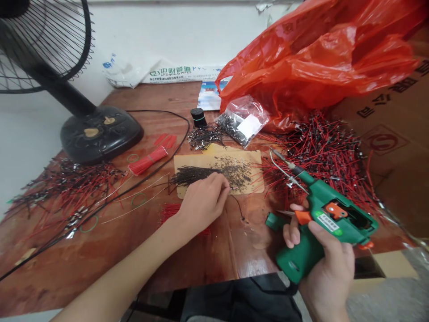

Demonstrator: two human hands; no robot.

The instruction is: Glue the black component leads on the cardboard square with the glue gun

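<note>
My left hand (205, 200) is closed over the front edge of a tan board (187, 162), its fingertips pinched together. Whatever they grip is hidden behind the fingers. Beside it on the board lies a bundle of black wires (191, 174), next to a scatter of dark specks. A single black wire (239, 206) curves over the table just right of this hand. My right hand (330, 264) is wrapped round the handle of a green soldering gun (330, 208) with an orange trigger. Its metal tip and a thin feed tube point up and left, towards the red wires.
A large heap of red wires (330, 156) lies at right, under a red plastic bag (301, 67). At left are a black fan (100, 134), a red wire bundle (147, 162) and another wire pile (77, 179). A black cable (161, 156) crosses the table. Behind the board sits a clear bag (244, 123).
</note>
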